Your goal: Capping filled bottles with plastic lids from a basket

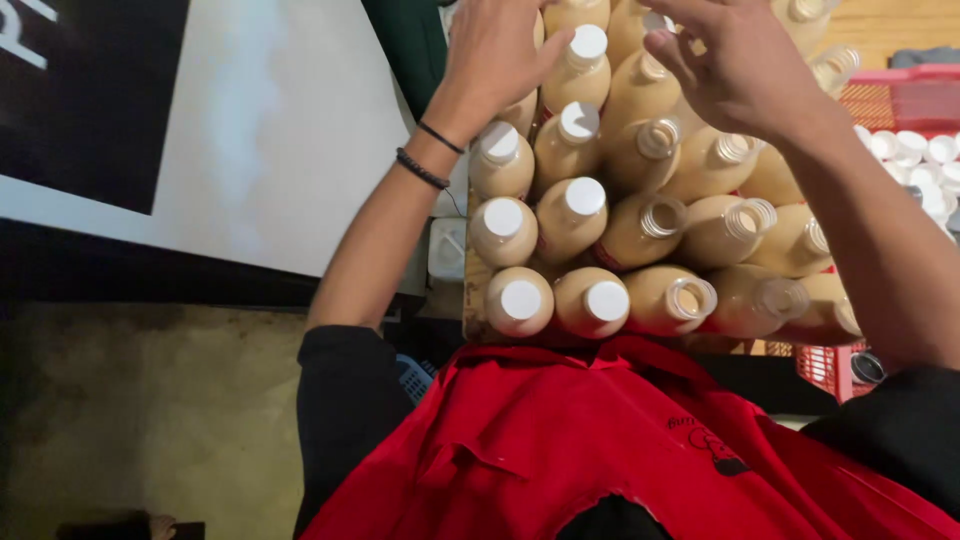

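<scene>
Head view, looking straight down on a standing person in a red apron (600,440) over black sleeves.

Work surface: a dense cluster of tan, round-shouldered plastic bottles filled with beige liquid (640,220), packed shoulder to shoulder, touching one another. The two columns nearest the person's left carry flat white screw caps (521,299); the bottles further right stand uncapped, threaded necks (663,216) exposed.

Left hand (495,50): resting over the far capped bottles, fingers spread and loose, the fingertips against a capped bottle (583,65) at the top of the cluster. Not clenched; whether it actually grips a bottle I cannot tell, since the palm covers what lies under it. Two dark cord bracelets (428,155) sit on that wrist.

Right hand (745,65): hovering over the far uncapped bottles, fingers curled inward. A small white cap (657,22) shows just beside the fingertips; whether it is pinched I cannot tell.

Surroundings: a heap of loose white caps (915,150) lies to the right, next to a red plastic mesh crate (905,95). A pale board (260,130) lies to the left.
</scene>
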